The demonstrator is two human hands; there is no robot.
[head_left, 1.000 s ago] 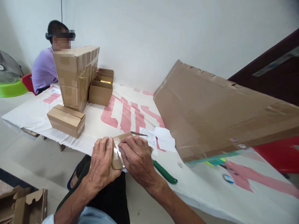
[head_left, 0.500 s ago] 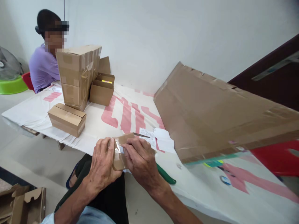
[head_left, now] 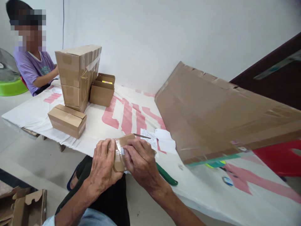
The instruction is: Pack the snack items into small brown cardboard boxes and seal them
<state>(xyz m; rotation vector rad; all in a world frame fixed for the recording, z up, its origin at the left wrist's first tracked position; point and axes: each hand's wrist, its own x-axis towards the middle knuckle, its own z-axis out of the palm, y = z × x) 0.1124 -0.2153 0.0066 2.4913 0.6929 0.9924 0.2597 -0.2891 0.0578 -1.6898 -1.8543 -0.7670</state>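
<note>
A small cardboard box [head_left: 120, 162] with shiny clear tape across its face is in front of me at the table's edge. My left hand [head_left: 102, 163] is closed round its left side, thumb on top. Against the taped face, my right hand [head_left: 140, 160] is closed, thumb and forefinger pinched beside a small pale patch [head_left: 122, 151]; what they hold, if anything, is hidden. A thin dark strip [head_left: 142, 136] juts out beyond the right knuckles. From under my right wrist a green handle [head_left: 167, 175] sticks out; the rest of that tool is covered.
On the cloth-covered table [head_left: 98, 128] stand a closed cardboard box [head_left: 67, 121], a tall taped stack [head_left: 70, 72] and an open box [head_left: 102, 94]. Printed paper [head_left: 166, 141] lies ahead. A large cardboard panel [head_left: 218, 116] leans at right; a person [head_left: 35, 69] sits at far left.
The person at far left has shifted left and turned towards the table, a forearm now showing. A flap behind the tall stack is out of sight. My hands stay nearly still on the box.
</note>
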